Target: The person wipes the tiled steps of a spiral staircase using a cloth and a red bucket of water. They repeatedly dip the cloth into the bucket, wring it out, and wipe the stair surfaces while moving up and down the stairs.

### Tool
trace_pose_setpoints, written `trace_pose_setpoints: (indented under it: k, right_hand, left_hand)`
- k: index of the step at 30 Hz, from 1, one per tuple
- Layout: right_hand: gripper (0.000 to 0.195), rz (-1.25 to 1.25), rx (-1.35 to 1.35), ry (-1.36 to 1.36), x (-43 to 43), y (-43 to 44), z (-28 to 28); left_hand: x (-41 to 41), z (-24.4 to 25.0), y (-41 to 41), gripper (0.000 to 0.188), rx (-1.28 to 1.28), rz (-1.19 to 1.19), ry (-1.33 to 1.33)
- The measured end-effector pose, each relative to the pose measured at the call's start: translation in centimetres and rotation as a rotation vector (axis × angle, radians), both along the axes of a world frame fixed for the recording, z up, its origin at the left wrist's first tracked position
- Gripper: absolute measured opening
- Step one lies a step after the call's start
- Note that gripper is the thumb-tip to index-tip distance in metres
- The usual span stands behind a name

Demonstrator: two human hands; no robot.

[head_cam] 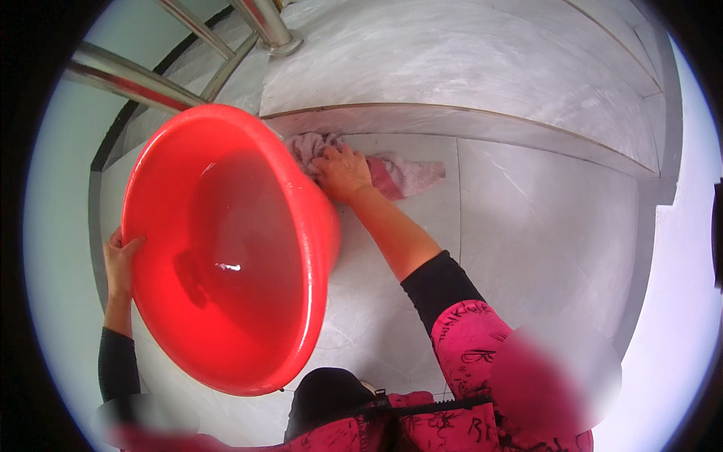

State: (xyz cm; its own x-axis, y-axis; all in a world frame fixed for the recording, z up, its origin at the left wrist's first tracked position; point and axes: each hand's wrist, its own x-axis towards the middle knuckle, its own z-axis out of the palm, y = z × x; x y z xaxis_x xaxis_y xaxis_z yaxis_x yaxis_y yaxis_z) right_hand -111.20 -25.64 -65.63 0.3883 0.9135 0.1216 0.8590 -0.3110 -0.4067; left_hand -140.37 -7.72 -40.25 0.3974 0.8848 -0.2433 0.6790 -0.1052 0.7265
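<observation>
A large red plastic basin (164,316) with cloudy water (248,220) in its bottom fills the left of the view, its mouth tilted towards me. My left hand (120,263) grips the basin's left rim, thumb over the inside edge. To the right of the basin, my right hand (344,174) presses on a crumpled pinkish cloth (415,174) that lies on the tiled floor (390,243) against the foot of a step. The fingertips are partly buried in the cloth's folds.
Grey stone steps (452,62) rise ahead, the lowest riser (508,130) just beyond the cloth. Metal railing tubes (135,76) and a post (268,28) stand at the upper left. A white wall (686,237) borders the right side, and my dark-clad knee (327,395) is below.
</observation>
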Motion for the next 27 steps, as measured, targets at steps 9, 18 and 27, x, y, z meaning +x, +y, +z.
trace_pose_setpoints:
  k: [9, 18, 27]
  right_hand:
    - [0.023, -0.396, -0.018, -0.261, 13.0, -16.9, 2.0]
    - [0.029, -0.392, -0.123, -0.195, 10.1, -16.4, 0.8]
    - [0.017, -0.158, -0.147, -0.127, 1.5, -1.7, -0.2]
  left_hand:
    - [-0.1, -0.4, 0.3, 0.028, 0.036, -0.047, 0.007]
    - [-0.4, -0.1, -0.1, 0.031, 0.053, 0.024, 0.002]
    - [-1.9, 0.3, 1.3, 0.024, 0.006, 0.002, 0.030]
